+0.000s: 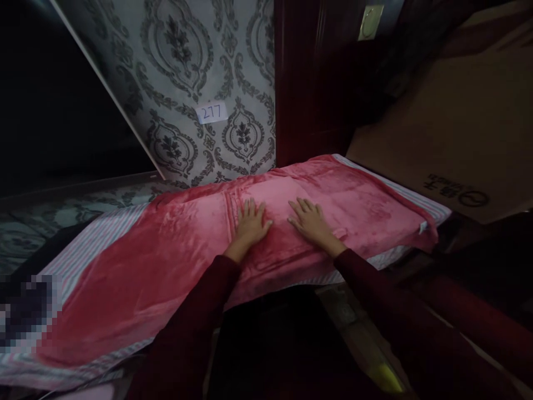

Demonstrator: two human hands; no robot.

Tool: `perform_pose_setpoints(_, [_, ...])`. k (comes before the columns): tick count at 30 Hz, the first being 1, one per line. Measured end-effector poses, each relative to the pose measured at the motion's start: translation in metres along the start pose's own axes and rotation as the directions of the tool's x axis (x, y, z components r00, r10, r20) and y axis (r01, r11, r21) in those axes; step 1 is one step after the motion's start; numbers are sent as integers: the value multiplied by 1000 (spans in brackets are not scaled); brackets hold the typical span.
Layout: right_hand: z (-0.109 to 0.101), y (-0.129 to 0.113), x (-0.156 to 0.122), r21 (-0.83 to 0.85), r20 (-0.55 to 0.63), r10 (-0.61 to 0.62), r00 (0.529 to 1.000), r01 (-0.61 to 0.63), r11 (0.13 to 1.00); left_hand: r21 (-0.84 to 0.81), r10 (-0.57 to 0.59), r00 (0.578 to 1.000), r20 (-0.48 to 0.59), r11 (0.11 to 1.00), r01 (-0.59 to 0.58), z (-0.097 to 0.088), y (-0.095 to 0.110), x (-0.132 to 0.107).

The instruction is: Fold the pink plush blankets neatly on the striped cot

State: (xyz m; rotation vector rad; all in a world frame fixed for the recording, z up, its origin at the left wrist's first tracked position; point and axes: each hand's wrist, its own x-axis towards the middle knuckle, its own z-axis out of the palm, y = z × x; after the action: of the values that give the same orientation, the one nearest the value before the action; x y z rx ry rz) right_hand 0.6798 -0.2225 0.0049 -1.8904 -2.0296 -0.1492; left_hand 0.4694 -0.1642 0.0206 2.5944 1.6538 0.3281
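Note:
A red and pink plush blanket [166,261] lies spread over a striped cloth [104,239] on a long, narrow surface. My left hand [250,225] rests palm down near the blanket's middle, beside a raised fold, with fingers apart. A short way to the right, my right hand [311,221] also lies flat on the blanket, its fingers spread. Neither hand grips the fabric. Wrinkles run across the blanket around both hands. At the right end, a blanket corner hangs past the striped cloth, and a small white tag shows near it.
Behind the blanket stands a patterned wallpaper wall with a paper label [212,112] reading 277. A large cardboard box [453,122] is at the right, and a dark screen-like panel [70,105] at the left. A dark red wooden panel [314,83] stands between wall and box.

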Motion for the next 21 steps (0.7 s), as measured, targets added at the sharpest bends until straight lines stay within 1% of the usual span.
perform_pose_setpoints(3, [23, 19, -8, -95, 109, 47, 993, -37, 995, 58, -49, 994, 103, 997, 43, 21, -10, -5])
perform_pose_setpoints(5, [34, 23, -15, -99, 115, 48, 992, -37, 994, 73, -64, 990, 123, 996, 55, 28, -15, -7])
perform_pose_setpoints(7, [38, 22, -18, -84, 89, 47, 995, -39, 996, 78, -66, 989, 129, 995, 56, 29, -16, -8])
perform_pose_setpoints(11, [29, 26, -13, -20, 48, 51, 998, -50, 999, 85, -62, 988, 144, 995, 50, 24, -14, -6])
perform_pose_setpoints(14, [17, 41, -7, 32, 4, 178, 984, -178, 984, 103, -63, 987, 148, 993, 48, 23, -14, -6])
perform_pose_setpoints(16, [11, 55, -7, 75, 14, 274, 962, -274, 959, 95, -67, 987, 146, 994, 54, 22, -13, -7])
perform_pose_setpoints(19, [11, 75, -11, 120, 92, 348, 933, -358, 926, 5, -86, 988, 129, 996, 86, 22, -13, -6])
perform_pose_setpoints(21, [16, 87, -13, 138, 129, 370, 920, -386, 912, -139, -152, 985, 76, 977, 162, 21, -16, -1])
